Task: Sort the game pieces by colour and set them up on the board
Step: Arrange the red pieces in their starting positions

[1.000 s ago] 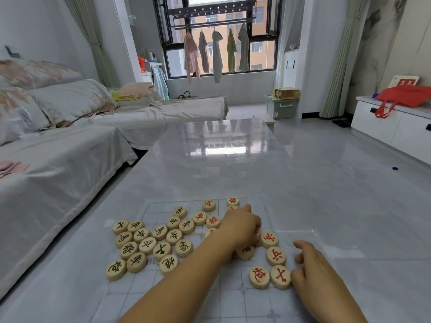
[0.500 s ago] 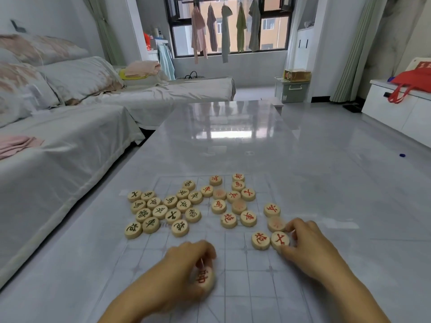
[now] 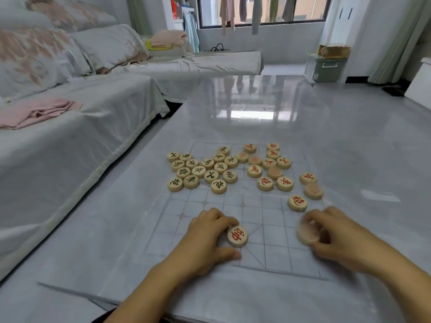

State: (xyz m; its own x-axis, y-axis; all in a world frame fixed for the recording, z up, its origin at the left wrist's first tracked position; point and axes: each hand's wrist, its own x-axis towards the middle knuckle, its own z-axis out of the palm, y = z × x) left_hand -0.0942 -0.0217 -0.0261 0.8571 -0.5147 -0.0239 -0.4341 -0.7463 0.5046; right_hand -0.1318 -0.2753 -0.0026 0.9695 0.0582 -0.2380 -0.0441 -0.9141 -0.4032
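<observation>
**Two hands, one disc apiece, at the near edge of the board**

- Left hand [image 3: 207,236]: fingers curled, forefinger and thumb pinching a red-lettered disc [image 3: 237,236]. The disc is face up and sits on the diagonal lines of the near palace.
- Right hand [image 3: 338,236]: fingers curled round a blurred disc [image 3: 307,232], gripped at its rim. Its marking cannot be read, nor can one tell whether it touches the sheet.
- Board [image 3: 268,213]: thin translucent sheet with a printed grid, lying flat on the table [image 3: 338,136]. Both hands are over its near rows.
- Three outlying discs [image 3: 297,202]: just beyond the right hand, along the board's right side. Two show red lettering; the third is faint.
- Red-lettered group [image 3: 268,167]: loose cluster at the centre-right of the far half, some discs touching, several with faded faces.
- Black-lettered group [image 3: 200,171]: tighter cluster to the left of the red one, packed edge to edge and partly spilling past the board's left border. The nearest discs of the two groups lie just beside each other.
- Sofa [image 3: 70,141]: pale cover, left of the table, with a folded pink cloth [image 3: 35,111] on the seat.
- Storage box [image 3: 326,69]: green, on the floor beyond the table's far right corner.
</observation>
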